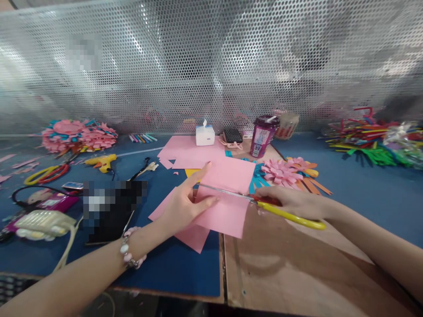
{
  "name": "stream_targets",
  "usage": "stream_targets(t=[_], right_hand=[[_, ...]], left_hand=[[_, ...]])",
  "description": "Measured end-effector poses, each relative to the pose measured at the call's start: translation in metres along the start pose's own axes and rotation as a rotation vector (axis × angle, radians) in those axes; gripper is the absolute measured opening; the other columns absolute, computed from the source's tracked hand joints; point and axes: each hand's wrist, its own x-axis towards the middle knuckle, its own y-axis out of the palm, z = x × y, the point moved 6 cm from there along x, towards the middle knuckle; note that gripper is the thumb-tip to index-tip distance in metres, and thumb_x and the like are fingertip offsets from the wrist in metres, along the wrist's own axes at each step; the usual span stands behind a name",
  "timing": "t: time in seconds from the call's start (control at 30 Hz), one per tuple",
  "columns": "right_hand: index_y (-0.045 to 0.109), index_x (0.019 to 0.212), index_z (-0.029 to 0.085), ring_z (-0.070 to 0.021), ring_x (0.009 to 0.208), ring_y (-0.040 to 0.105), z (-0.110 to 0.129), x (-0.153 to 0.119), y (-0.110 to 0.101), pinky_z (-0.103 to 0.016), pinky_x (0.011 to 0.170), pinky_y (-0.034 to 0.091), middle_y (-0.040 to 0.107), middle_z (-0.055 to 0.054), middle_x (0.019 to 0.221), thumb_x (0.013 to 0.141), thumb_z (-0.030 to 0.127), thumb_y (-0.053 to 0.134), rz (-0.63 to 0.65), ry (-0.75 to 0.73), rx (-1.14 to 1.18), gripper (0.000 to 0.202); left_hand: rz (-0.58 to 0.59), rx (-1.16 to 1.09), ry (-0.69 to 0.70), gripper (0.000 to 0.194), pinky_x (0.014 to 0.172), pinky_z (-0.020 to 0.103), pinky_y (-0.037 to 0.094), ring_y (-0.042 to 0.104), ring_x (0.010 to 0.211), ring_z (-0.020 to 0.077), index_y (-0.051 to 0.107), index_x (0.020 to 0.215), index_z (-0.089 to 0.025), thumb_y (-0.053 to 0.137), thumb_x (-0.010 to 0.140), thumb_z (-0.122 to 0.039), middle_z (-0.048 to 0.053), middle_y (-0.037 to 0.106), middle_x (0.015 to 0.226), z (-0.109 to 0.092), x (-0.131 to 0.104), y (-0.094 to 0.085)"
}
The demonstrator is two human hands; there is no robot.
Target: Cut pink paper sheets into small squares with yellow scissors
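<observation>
Left hand [185, 204] pinches one pink paper [228, 216] between thumb and fingers. Right hand [286, 199] grips one pair of scissors [269, 208], blades across the paper; paper flowers [280, 171] lie nearby.

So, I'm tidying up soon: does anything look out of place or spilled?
Loose pink scraps lie strewn across the blue tabletop's left side. The purple cup near paper flowers also seems misplaced; no spill shows.
</observation>
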Motion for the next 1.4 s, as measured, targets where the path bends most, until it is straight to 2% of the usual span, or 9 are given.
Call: stream_targets(t=[0.23,0.47,0.67,0.83,0.93,1.17,1.27,1.33,1.4], right_hand=[[0.072,0.097,0.021,-0.0214,0.071,0.058,0.005,0.0,-0.002,-0.031,0.064,0.044,0.069,-0.005,0.083,0.082,0.059,0.051,-0.028,0.012,-0.052,0.045],[0.071,0.099,0.021,-0.021,0.071,0.058,0.003,0.001,-0.001,-0.031,0.063,0.043,0.069,-0.005,0.081,0.085,0.053,0.05,-0.053,-0.007,-0.086,0.04],[0.07,0.094,0.021,-0.0195,0.067,0.056,0.001,0.002,0.001,-0.029,0.06,0.041,0.068,-0.004,0.08,0.085,0.048,0.05,-0.047,-0.003,-0.089,0.034],[0.068,0.09,0.019,-0.0189,0.066,0.055,0.001,0.004,0.002,-0.029,0.058,0.038,0.066,-0.004,0.078,0.086,0.054,0.048,-0.033,0.011,-0.132,0.04],[0.066,0.087,0.018,-0.0187,0.066,0.054,-0.001,0.005,0.005,-0.028,0.058,0.036,0.065,-0.004,0.077,0.087,0.056,0.044,-0.007,0.021,-0.169,0.044],[0.063,0.08,0.017,-0.0158,0.06,0.048,-0.005,0.005,0.004,-0.027,0.055,0.03,0.06,-0.003,0.069,0.088,0.043,0.045,-0.028,0.032,-0.238,0.033],[0.061,0.076,0.018,-0.0149,0.058,0.047,-0.006,0.005,-0.003,-0.027,0.054,0.029,0.06,-0.002,0.068,0.086,0.038,0.047,-0.1,0.067,-0.286,0.027],[0.06,0.073,0.018,-0.0145,0.058,0.048,-0.009,0.006,-0.007,-0.027,0.054,0.029,0.06,-0.002,0.068,0.085,0.039,0.047,-0.171,0.1,-0.313,0.027],[0.057,0.069,0.019,-0.014,0.056,0.048,-0.014,0.007,-0.009,-0.027,0.053,0.028,0.06,-0.002,0.065,0.085,0.043,0.046,-0.248,0.157,-0.355,0.031]], left_hand=[[-0.004,0.018,-0.018,0.085,0.044,0.017,0.037,0.039,0.052,0.0074,0.028,0.149,-0.025,0.072,0.076,-0.029,-0.004,0.059,0.066,0.003,0.001,0.0],[-0.014,0.004,-0.018,0.085,0.042,0.018,0.032,0.036,0.049,0.0067,0.029,0.149,-0.025,0.072,0.075,-0.029,-0.004,0.056,0.067,0.005,0.001,-0.001],[-0.016,0.006,-0.006,0.082,0.045,0.02,0.038,0.043,0.051,0.0089,0.032,0.147,-0.024,0.071,0.076,-0.029,-0.003,0.06,0.066,0.003,-0.001,-0.001],[-0.017,-0.002,-0.007,0.083,0.045,0.02,0.037,0.043,0.052,0.0087,0.031,0.147,-0.025,0.073,0.076,-0.031,-0.001,0.062,0.071,0.005,0.0,-0.002],[-0.002,-0.006,-0.018,0.084,0.042,0.019,0.032,0.037,0.048,0.0076,0.029,0.148,-0.024,0.072,0.076,-0.031,-0.006,0.053,0.06,0.006,0.001,-0.001],[0.029,-0.005,-0.054,0.086,0.037,0.019,0.021,0.027,0.043,0.0061,0.024,0.15,-0.025,0.071,0.078,-0.032,-0.01,0.038,0.05,0.007,0.001,-0.002],[0.003,0.012,-0.036,0.084,0.039,0.018,0.028,0.033,0.044,0.0058,0.027,0.149,-0.024,0.071,0.077,-0.031,-0.008,0.047,0.054,0.006,0.003,-0.007],[-0.044,0.04,0.007,0.08,0.042,0.018,0.036,0.042,0.048,0.0063,0.032,0.147,-0.025,0.071,0.077,-0.03,-0.003,0.061,0.071,0.005,0.006,-0.013],[-0.107,0.077,0.057,0.074,0.047,0.02,0.044,0.052,0.058,0.0088,0.039,0.144,-0.024,0.07,0.077,-0.028,0.004,0.067,0.095,0.004,0.01,-0.02]])
